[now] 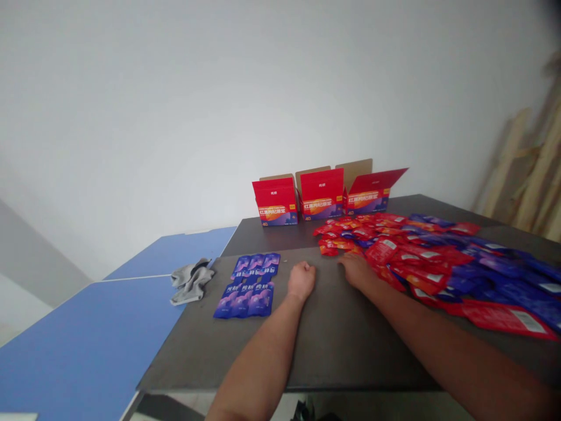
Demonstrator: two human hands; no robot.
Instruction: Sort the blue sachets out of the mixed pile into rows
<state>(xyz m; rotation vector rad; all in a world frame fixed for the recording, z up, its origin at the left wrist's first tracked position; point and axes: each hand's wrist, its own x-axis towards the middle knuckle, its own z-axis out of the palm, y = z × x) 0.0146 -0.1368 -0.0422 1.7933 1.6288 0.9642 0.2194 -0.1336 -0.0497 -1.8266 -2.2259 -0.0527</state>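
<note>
My left hand (302, 280) rests on the dark table as a closed fist, with nothing visible in it. Left of it lie purple-blue sachets, a back group (256, 266) and a front group (244, 299), side by side in two rows. My right hand (356, 270) is at the near left edge of a loose heap of red sachets (388, 248), close against them. Its fingers are mostly hidden by the back of the hand, so I cannot make out whether it grips one. More blue sachets (504, 266) make up the heap's right side.
Three red cartons stand open along the back: left (277, 202), middle (323, 196) and right (369, 193). A grey cloth (193, 282) hangs over the table's left edge by a lower blue surface (105, 327). Wooden poles (537, 169) lean at far right.
</note>
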